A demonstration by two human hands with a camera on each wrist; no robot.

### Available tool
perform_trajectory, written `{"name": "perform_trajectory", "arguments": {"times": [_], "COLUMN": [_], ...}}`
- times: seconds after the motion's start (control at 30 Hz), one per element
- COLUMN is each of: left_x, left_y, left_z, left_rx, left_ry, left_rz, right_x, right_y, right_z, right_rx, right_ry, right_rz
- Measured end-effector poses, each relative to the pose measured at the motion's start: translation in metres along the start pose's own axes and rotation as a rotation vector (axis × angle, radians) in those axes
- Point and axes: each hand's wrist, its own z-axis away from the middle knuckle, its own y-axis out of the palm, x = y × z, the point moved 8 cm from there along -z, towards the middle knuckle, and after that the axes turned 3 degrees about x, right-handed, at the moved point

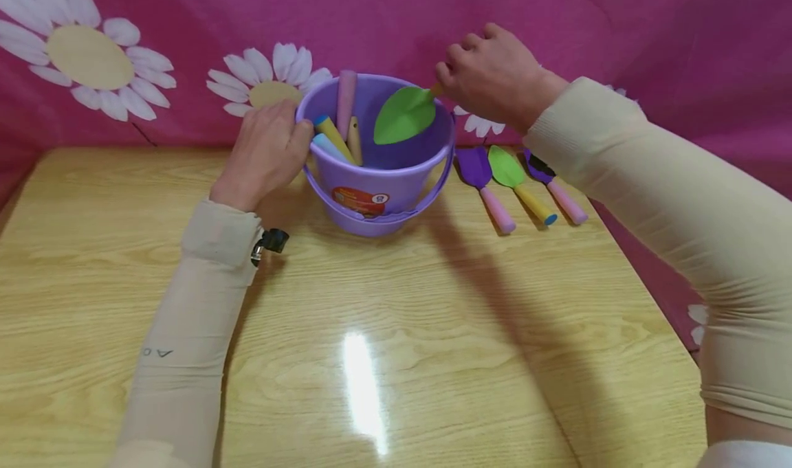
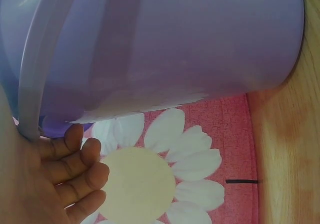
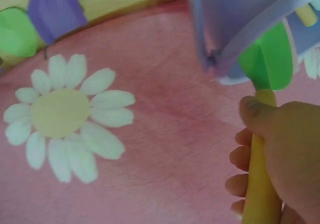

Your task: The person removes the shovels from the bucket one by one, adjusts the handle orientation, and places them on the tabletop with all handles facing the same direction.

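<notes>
A purple plastic bucket (image 1: 383, 179) stands upright near the back of the table. My left hand (image 1: 266, 145) holds its left rim, thumb at the edge; in the left wrist view the fingers (image 2: 80, 176) curl beside the outer wall. My right hand (image 1: 495, 76) grips a small garden trowel with a green blade (image 1: 405, 115), tilted down over the bucket's opening. In the right wrist view the fingers and thumb wrap its yellow handle (image 3: 260, 179). Several tool handles stick up inside the bucket on the left, among them a pink one (image 1: 346, 104) and a yellow one (image 1: 334, 138).
Right of the bucket lie three hand tools: a purple one with a pink handle (image 1: 497, 209), a green trowel (image 1: 506, 168) and a purple-and-black one with a pink handle (image 1: 566, 201). Behind the wooden table (image 1: 433, 358) hangs a pink flowered cloth (image 1: 383, 21).
</notes>
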Motion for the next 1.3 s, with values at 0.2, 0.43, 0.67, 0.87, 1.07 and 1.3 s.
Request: {"name": "perform_trajectory", "arguments": {"times": [0.2,0.43,0.67,0.87,1.07,1.3], "left_x": [0.003,0.003,0.002,0.002,0.005,0.006], "left_y": [-0.002,-0.004,-0.004,-0.005,-0.007,-0.009], "left_z": [0.001,0.001,0.002,0.003,0.004,0.006], "left_rx": [-0.009,-0.012,-0.020,-0.032,-0.031,-0.033], "left_ry": [-0.002,0.001,0.012,0.022,0.009,0.010], "left_rz": [0.003,0.002,0.002,-0.001,-0.008,-0.010], "right_x": [-0.010,-0.017,-0.019,-0.025,-0.030,-0.027], "right_y": [0.007,0.016,0.036,0.057,0.074,0.097], "right_z": [0.010,0.023,0.032,0.039,0.046,0.054], "right_rx": [-0.015,-0.094,-0.061,0.014,0.077,0.129], "right_ry": [0.011,0.017,0.055,0.159,0.251,0.330], "right_rz": [-0.068,-0.142,-0.221,-0.413,-0.566,-0.648]}}
